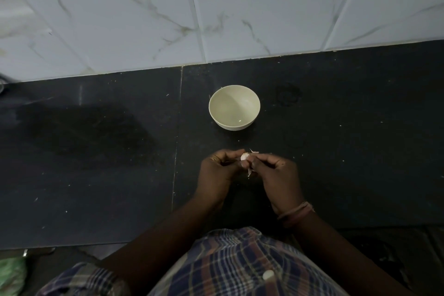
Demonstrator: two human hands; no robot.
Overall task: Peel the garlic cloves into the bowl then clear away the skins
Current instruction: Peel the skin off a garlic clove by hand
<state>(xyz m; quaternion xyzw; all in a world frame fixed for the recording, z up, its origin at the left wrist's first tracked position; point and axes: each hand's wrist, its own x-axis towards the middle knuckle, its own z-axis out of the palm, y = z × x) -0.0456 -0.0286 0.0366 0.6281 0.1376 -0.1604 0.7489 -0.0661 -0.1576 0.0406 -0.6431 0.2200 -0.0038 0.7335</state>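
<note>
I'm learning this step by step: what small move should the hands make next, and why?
Probably pull the loose skin off the garlic clove: it hangs below the clove, pinched between the left hand and right hand, and the bowl looks empty.

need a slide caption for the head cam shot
Both hands, left hand and right hand, peel a garlic clove over the dark counter, near an empty cream bowl.

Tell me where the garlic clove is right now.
In the head view the garlic clove is pinched between the fingertips of the left hand and right hand, held above the dark counter just in front of the cream bowl.
</note>
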